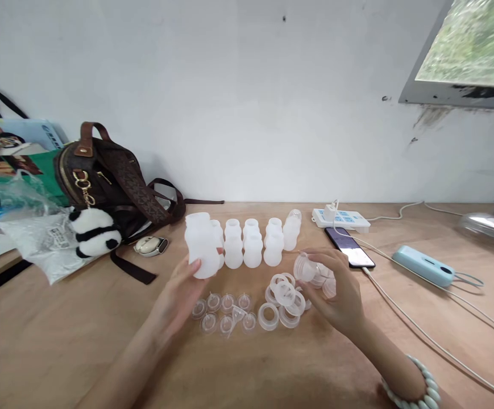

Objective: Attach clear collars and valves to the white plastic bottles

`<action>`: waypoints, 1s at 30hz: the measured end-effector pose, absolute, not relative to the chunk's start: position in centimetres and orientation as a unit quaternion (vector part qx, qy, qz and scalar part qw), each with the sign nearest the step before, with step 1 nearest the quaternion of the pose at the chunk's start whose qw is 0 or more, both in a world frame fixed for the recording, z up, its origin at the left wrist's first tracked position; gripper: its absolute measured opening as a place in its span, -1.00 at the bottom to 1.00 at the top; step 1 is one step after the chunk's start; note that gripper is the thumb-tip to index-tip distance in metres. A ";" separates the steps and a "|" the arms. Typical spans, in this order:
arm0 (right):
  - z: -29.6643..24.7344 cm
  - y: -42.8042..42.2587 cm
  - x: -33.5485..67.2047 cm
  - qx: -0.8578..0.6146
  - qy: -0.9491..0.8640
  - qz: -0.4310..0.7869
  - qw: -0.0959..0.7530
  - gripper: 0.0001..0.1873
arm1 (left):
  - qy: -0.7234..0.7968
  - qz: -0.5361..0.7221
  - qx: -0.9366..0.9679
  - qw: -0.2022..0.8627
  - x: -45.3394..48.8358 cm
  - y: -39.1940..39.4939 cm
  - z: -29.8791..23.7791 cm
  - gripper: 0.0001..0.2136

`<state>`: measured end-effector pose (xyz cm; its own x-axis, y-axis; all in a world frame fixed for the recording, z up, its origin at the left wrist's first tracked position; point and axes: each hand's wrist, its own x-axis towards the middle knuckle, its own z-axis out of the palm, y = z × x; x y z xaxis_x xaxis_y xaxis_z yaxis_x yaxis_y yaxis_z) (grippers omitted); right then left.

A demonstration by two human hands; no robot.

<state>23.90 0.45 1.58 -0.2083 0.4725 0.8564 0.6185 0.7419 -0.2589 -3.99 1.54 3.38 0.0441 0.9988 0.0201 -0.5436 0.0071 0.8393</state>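
My left hand is wrapped round a frosted white baby bottle without a cap, raised at the left end of several similar waisted bottles. One of the standing bottles, at the right end, has a clear domed top. In my right hand is a nested stack of clear plastic caps, partly covered by the fingers. Below the bottles lie several clear nipples, with one small clear funnel-shaped piece on them. Several whitish screw rings are heaped near my right hand.
At the left stand a dark backpack with a panda plush and a plastic bag. A watch lies nearby. To the right are a power strip, a phone, a blue power bank and loose white cables.
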 end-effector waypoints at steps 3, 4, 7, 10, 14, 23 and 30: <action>1.7 0.1 24.0 -0.362 -0.781 0.046 0.507 -0.53 | 0.362 0.577 0.451 0.576 -3.5 1.2 2.6 -0.58; 1.8 -0.1 24.0 -0.349 -0.791 0.095 0.493 -0.54 | 0.378 0.569 0.478 0.552 -3.4 1.1 2.4 -0.55; 2.2 -0.5 23.6 -0.276 -0.823 0.203 0.453 -0.60 | 0.420 0.549 0.551 0.468 -3.1 1.0 1.7 -0.52; 2.3 -0.9 22.9 -0.221 -0.846 0.226 0.429 -0.56 | 0.439 0.508 0.627 0.394 -2.9 0.9 1.4 -0.57; 2.0 -1.6 22.1 -0.221 -0.855 0.216 0.416 -0.56 | 0.425 0.452 0.718 0.314 -2.4 0.5 1.5 -0.63; 4.5 0.6 25.9 -0.395 -0.784 -0.002 0.478 -0.75 | 0.400 0.540 0.715 0.192 -2.9 0.4 1.1 -0.61; 4.6 4.1 28.2 -0.490 -0.825 -0.020 0.282 -0.84 | 0.400 0.535 0.724 0.174 -2.9 0.1 1.4 -0.73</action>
<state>28.18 4.08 4.65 -0.3606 0.7968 0.4848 0.8190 0.5192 -0.2442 -2.85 0.06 1.36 0.1078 0.7647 0.6354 0.3926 -0.6199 0.6794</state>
